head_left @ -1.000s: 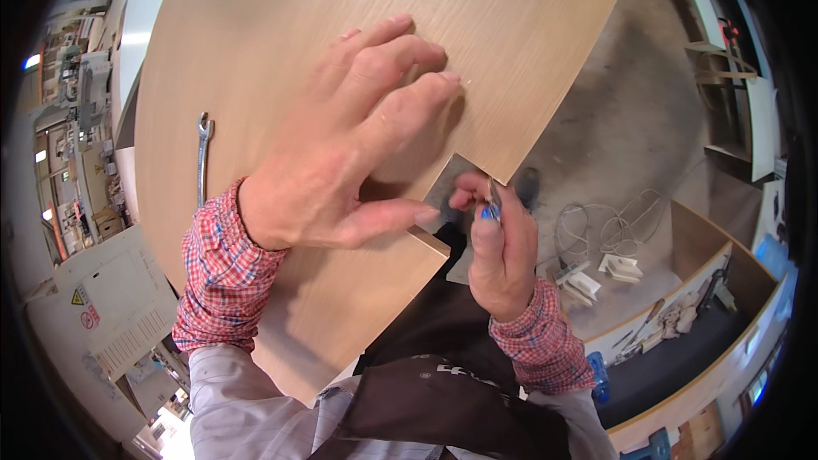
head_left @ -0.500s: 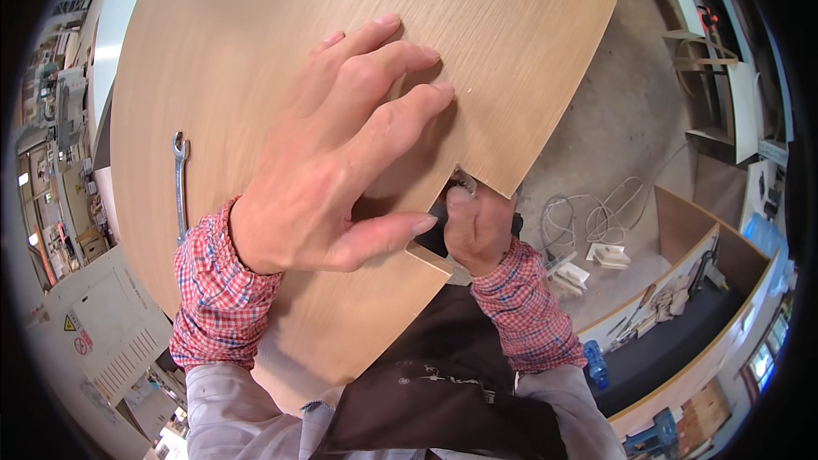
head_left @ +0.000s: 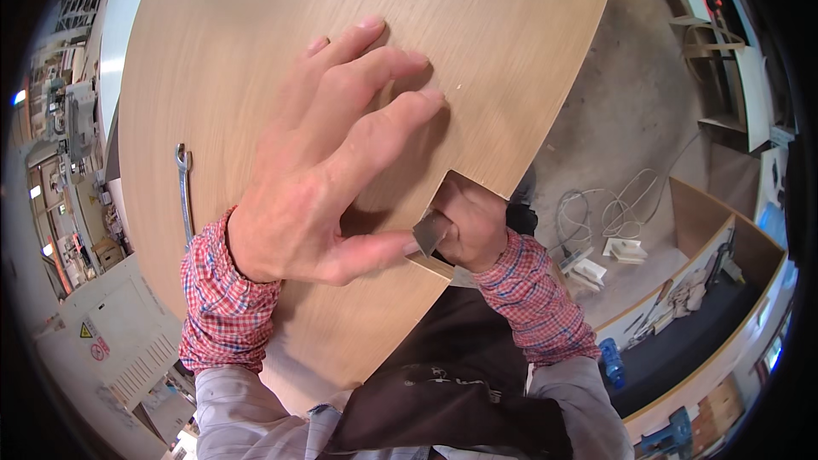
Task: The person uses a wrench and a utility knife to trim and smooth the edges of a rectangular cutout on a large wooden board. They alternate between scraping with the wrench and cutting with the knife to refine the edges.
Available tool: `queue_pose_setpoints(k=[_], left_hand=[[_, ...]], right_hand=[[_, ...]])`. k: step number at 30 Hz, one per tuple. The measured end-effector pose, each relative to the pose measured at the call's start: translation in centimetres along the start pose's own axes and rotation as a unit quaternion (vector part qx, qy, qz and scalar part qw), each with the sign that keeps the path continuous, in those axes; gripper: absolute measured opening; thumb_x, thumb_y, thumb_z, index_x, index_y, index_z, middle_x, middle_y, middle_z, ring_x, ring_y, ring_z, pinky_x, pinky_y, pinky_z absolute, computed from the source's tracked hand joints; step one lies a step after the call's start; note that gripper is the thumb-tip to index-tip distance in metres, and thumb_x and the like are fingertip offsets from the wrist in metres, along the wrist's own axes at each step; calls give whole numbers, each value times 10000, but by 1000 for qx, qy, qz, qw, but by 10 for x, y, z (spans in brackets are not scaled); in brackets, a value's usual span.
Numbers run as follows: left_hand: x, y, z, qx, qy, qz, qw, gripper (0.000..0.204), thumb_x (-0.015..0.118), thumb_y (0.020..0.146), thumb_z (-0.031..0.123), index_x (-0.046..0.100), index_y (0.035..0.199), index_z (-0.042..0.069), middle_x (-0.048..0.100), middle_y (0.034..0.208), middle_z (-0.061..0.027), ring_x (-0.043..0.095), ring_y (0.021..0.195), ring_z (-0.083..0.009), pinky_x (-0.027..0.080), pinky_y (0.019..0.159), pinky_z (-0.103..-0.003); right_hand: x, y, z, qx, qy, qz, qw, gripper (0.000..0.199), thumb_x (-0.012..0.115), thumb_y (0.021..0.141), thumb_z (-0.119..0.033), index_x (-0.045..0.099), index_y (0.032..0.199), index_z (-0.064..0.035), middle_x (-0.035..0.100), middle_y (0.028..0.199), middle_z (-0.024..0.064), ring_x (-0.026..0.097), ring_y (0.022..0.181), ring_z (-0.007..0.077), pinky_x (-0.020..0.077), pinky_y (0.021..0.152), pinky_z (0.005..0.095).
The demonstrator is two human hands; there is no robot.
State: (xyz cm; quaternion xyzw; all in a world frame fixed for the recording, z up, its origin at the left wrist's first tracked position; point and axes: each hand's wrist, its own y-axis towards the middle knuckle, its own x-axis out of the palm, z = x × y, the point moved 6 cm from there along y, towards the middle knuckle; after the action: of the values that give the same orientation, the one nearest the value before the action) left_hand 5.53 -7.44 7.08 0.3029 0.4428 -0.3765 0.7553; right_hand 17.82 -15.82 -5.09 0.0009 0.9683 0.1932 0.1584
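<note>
A large light wood-grain panel (head_left: 528, 51) lies before me, with a square notch cut into its near right edge. My left hand (head_left: 332, 162) rests on it, fingers spread and bent, the fingertips touching the surface and the thumb reaching the notch's left edge. Inside the notch, my right hand (head_left: 475, 220) is closed on a flat grey metal blade (head_left: 432, 232). The blade lies against the notch's left edge beside my left thumb; its kind and the rest of it are hidden by my fingers.
A wrench (head_left: 184, 187) lies on the panel left of my left arm. To the right, a white cable (head_left: 626, 204) and small white blocks (head_left: 626, 250) are on the floor, near an open wooden box (head_left: 741, 243) holding tools. A grey cabinet (head_left: 106, 324) stands at lower left.
My right hand has moved left and turned within the notch, bringing the metal blade from the far corner to the left edge. My left hand has shifted slightly left and nearer on the panel.
</note>
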Motion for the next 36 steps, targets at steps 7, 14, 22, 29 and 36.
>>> queue_pose_setpoints(k=[7, 14, 22, 29, 36], left_hand=[[-1, 1, 2, 2, 5, -7, 1000, 942, 762, 730, 658, 551, 1370, -1, 510, 1402, -267, 377, 1396, -527, 318, 1118, -636], [-1, 3, 6, -3, 5, -12, 1000, 971, 777, 711, 667, 551, 1364, -15, 509, 1402, -270, 372, 1402, -522, 300, 1132, -632], [-4, 3, 7, -4, 3, -12, 1000, 944, 781, 726, 627, 546, 1370, -22, 487, 1427, -270, 373, 1408, -511, 308, 1137, -613], [4, 21, 14, -42, 35, 21, 998, 742, 757, 783, 363, 549, 1378, -28, 477, 1443, -270, 385, 1420, -475, 331, 1149, -549], [-1, 3, 10, -27, -48, 61, 997, 575, 679, 826, 157, 561, 1355, -38, 506, 1412, -272, 431, 1380, -484, 343, 1140, -561]], right_hand=[[9, 6, 13, 7, 44, 83, 996, 313, 639, 929, -302, 712, 1097, -48, 703, 1090, 147, 691, 953, 387, 560, 811, 447], [9, 7, 16, -3, 61, 80, 995, 322, 711, 807, -199, 708, 1100, -65, 716, 1077, 129, 705, 947, 357, 571, 799, 438], [-2, -1, 5, 6, 101, 66, 993, 274, 675, 796, -40, 703, 1068, -18, 702, 993, 158, 704, 877, 373, 562, 756, 441], [-25, -26, -3, 115, 126, 14, 985, 333, 583, 942, -216, 641, 1164, 26, 682, 1016, 214, 686, 861, 409, 543, 753, 440], [-31, -6, -21, 173, 136, 27, 975, 605, 458, 1026, -487, 615, 1063, 96, 643, 809, 150, 636, 716, 255, 496, 671, 341]])
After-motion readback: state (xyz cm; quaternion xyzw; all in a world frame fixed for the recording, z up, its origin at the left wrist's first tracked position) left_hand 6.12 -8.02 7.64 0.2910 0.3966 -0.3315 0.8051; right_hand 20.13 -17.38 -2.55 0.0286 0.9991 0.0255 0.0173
